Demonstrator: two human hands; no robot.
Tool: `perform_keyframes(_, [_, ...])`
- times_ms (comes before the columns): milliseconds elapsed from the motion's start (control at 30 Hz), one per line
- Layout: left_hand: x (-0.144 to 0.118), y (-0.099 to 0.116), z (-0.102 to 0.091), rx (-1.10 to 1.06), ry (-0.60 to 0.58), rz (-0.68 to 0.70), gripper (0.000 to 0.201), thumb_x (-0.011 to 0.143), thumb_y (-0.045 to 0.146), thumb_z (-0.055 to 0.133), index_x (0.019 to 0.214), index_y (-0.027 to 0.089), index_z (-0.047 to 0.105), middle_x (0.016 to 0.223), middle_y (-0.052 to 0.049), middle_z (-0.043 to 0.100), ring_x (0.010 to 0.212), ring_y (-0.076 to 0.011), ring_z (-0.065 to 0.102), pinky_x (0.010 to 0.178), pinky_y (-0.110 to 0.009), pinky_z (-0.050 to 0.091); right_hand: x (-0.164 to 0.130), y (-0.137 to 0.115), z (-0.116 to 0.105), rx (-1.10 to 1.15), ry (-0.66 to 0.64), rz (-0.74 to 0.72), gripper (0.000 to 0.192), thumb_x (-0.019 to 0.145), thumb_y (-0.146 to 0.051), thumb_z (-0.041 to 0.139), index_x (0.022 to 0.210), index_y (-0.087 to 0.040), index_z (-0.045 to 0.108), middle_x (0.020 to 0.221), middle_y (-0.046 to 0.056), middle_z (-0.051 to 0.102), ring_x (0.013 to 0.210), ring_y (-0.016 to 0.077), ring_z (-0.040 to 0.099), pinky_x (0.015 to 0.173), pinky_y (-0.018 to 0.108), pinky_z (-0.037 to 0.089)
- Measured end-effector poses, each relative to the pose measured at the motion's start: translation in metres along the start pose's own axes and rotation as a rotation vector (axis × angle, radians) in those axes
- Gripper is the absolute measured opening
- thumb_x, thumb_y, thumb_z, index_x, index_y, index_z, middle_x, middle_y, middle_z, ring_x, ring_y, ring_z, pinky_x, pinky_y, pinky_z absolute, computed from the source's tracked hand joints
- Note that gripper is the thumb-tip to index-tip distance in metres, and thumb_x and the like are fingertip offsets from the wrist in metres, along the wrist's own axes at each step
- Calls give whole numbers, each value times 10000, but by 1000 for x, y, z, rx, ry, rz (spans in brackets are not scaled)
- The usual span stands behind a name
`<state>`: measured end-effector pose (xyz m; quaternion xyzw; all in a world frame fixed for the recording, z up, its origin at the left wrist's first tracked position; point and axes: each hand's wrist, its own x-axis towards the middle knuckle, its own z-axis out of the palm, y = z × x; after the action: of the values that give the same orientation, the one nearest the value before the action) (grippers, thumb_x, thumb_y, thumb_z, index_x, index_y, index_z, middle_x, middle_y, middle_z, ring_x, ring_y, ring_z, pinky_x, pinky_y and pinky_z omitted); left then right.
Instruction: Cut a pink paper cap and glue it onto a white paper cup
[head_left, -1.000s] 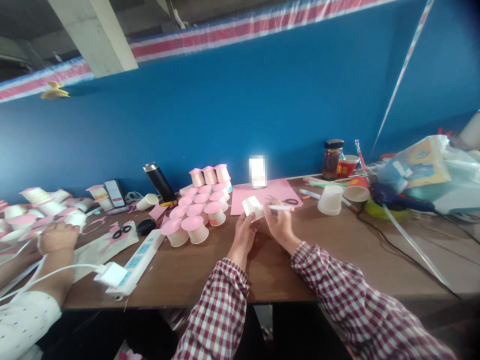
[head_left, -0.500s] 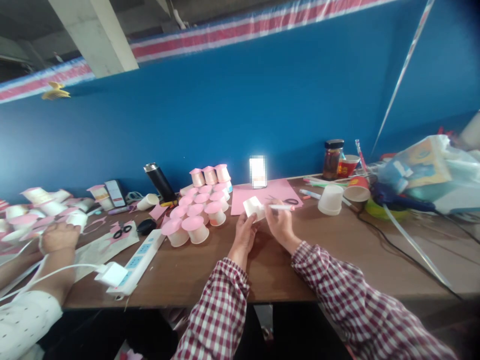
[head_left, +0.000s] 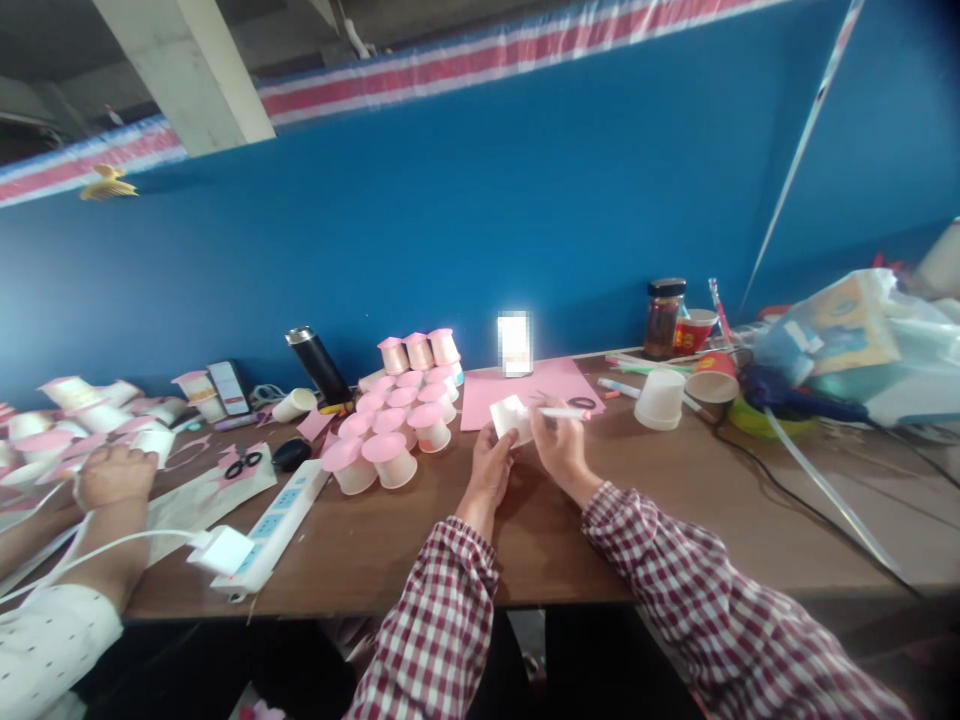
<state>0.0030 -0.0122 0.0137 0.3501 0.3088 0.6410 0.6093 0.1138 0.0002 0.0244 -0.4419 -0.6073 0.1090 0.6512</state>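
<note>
Left hand (head_left: 489, 472) grips a white paper cup (head_left: 511, 418), held just above the brown table (head_left: 615, 520) near its centre. Right hand (head_left: 559, 448) pinches a white marker (head_left: 564, 413) with its tip at the cup's side; marker body runs toward 3 o'clock. Pink paper sheet (head_left: 529, 385) lies just behind the cup at 12, scissors (head_left: 581, 403) on it. Cluster of pink-topped cups (head_left: 397, 420) sits near at 9–10 o'clock. Upturned white cup (head_left: 661, 399) at 2, red cups and jar further back. Power strip (head_left: 281, 520) at 8 overhangs the near table edge. A co-worker's hand (head_left: 116, 473) far at 9. Bare tabletop at 4–5, crossed by cables.
</note>
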Motion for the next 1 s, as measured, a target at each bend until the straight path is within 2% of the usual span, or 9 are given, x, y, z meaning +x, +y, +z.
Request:
perform_keyframes(500, [0, -2, -3, 35, -7, -10, 382, 655, 269, 742, 991, 186, 582, 998, -68, 659, 873, -181, 623, 774, -304, 447, 1, -2, -1, -1, 13, 7, 177, 852, -313, 478, 833, -178, 592, 792, 51, 645, 684, 178, 601, 661, 308, 495])
perform_keyframes(867, [2, -7, -7, 124, 25, 8, 394, 643, 270, 748, 998, 191, 595, 922, -50, 673, 858, -186, 630, 743, -291, 465, 2, -4, -2, 5, 16, 13, 147, 847, -297, 488, 804, -183, 568, 741, 34, 628, 631, 163, 588, 615, 283, 489])
perform_keyframes(1000, [2, -7, -6, 117, 11, 9, 383, 658, 275, 737, 1001, 189, 592, 973, -62, 666, 883, -188, 627, 766, -300, 461, 1, -1, 0, 8, 14, 12, 139, 848, -294, 491, 828, -183, 572, 780, 44, 637, 690, 177, 610, 646, 293, 498])
